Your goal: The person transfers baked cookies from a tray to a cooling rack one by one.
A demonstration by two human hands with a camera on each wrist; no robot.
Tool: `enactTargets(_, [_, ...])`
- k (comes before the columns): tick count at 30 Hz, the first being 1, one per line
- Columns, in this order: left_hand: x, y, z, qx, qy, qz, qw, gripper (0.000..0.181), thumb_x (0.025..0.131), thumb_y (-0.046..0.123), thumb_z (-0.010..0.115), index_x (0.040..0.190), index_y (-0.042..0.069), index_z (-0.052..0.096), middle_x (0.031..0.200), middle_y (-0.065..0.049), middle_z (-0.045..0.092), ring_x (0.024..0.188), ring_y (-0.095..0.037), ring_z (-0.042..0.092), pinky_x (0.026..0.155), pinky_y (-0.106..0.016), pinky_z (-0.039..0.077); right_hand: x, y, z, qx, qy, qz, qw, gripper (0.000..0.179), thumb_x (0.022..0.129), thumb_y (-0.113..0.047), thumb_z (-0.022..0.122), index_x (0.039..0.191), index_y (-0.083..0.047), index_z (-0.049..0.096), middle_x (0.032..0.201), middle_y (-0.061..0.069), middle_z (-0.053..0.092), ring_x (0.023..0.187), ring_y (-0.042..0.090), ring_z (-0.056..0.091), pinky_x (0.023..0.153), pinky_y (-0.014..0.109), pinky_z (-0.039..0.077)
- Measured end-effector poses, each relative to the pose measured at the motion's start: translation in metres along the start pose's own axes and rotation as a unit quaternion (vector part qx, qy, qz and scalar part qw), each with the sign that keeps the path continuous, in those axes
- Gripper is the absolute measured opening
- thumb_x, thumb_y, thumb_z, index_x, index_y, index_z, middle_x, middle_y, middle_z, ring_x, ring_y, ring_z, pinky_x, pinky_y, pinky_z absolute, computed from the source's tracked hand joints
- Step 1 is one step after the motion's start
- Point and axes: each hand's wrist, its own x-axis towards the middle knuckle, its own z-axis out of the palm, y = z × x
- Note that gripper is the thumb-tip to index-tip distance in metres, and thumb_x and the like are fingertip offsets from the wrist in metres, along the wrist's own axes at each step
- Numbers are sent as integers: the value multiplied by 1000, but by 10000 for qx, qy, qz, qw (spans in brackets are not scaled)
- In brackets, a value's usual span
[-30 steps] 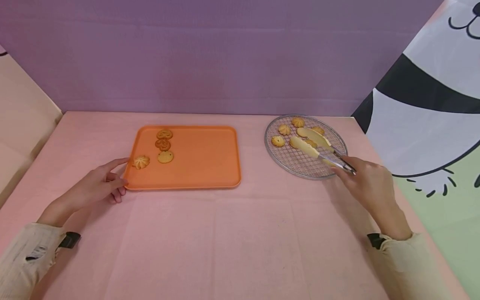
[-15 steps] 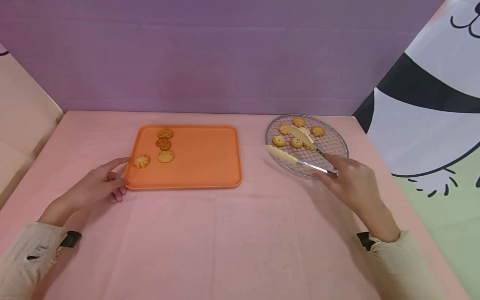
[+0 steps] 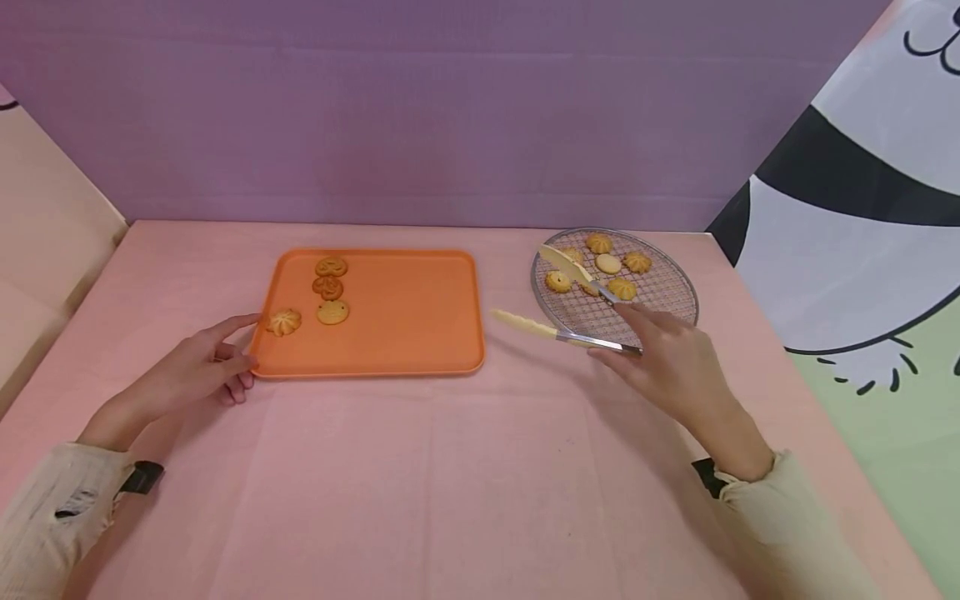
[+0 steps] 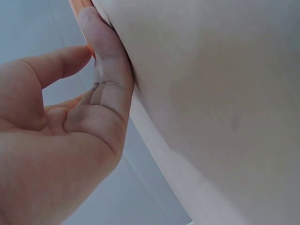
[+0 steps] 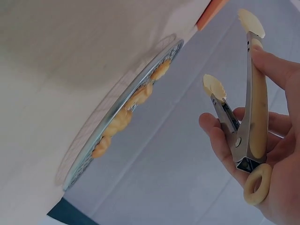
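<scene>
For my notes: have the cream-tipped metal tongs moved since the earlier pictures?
Yes, the tongs moved left relative to the round metal rack, toward the orange rectangular tray.

The left sleeve (image 3: 52, 542) is cream, faintly ribbed, with a ragged pale-grey patch (image 3: 77, 502) and a dark slit (image 3: 66, 515) near its edge; the right sleeve (image 3: 795, 525), also cream, is smoother and gathered in soft creases at the wrist, and a small, angular black left wrist piece (image 3: 142, 477) and similar right wrist piece (image 3: 707, 477) show there
</scene>
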Motion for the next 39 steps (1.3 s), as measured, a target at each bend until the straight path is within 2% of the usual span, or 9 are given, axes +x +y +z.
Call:
enactTargets(4, [0,1,0,11,0,33,10000,67,101,3,54,156,0,17,80,-13,64,63,-20,63,60,-33,59,9,-9,8,84,-79,-239,9996,63,75,-41,82,117,4,68,109,24,70,93,42,69,75,57,56])
enactTargets(9, [0,1,0,23,11,1,10000,67,100,3,54,156,-1,16,79,-13,64,62,-19,63,59,-33,59,22,-26,20,117,-208,-588,9980,65,72,-40,85,117,3,67,107,21,71,89,39,70,73,53,58])
enactTargets(14, [0,1,0,-7,-2,-16,10000,67,100,2,54,156,-1,17,79,-13,64,62,-19,63,60,-33,59,34,-43,32,133,-464,-722,9962,63,76,-44,83,117,1,67,106,18,71,87,35,71,69,49,59])
enactTargets(20, [0,0,0,-56,-23,-8,10000,67,101,2,53,157,-1,15,80,-13,64,63,-19,63,60,-33,60,49,-59,45,166,-762,-854,9933,63,80,-46,81,119,1,67,107,17,71,87,32,71,72,45,59])
enactTargets(25, [1,0,0,-75,-18,-18,10000,68,100,3,55,157,0,17,80,-13,64,63,-19,63,61,-33,60,63,-70,60,203,-881,-1043,9904,61,81,-45,80,118,2,67,101,13,70,81,27,68,67,42,58])
enactTargets(30, [1,0,0,-44,-24,-19,10000,68,100,3,55,156,0,18,80,-13,64,63,-20,63,61,-33,60,75,-82,75,291,-1142,-1187,9859,60,85,-46,76,120,2,66,100,11,70,81,25,68,69,40,57])
enactTargets(34, [1,0,0,-56,-24,-58,10000,67,100,3,55,156,0,18,80,-13,64,63,-20,63,61,-33,60,85,-92,84,365,-1305,-1153,9840,61,87,-49,73,124,-2,66,94,7,68,75,20,64,61,36,54])
enactTargets(39, [2,0,0,-43,-26,-71,10000,68,100,3,54,157,1,17,80,-13,64,64,-20,63,61,-33,60,95,-104,91,458,-1446,-1127,9820,57,86,-48,75,122,-5,68,86,4,65,69,18,59,59,35,52])
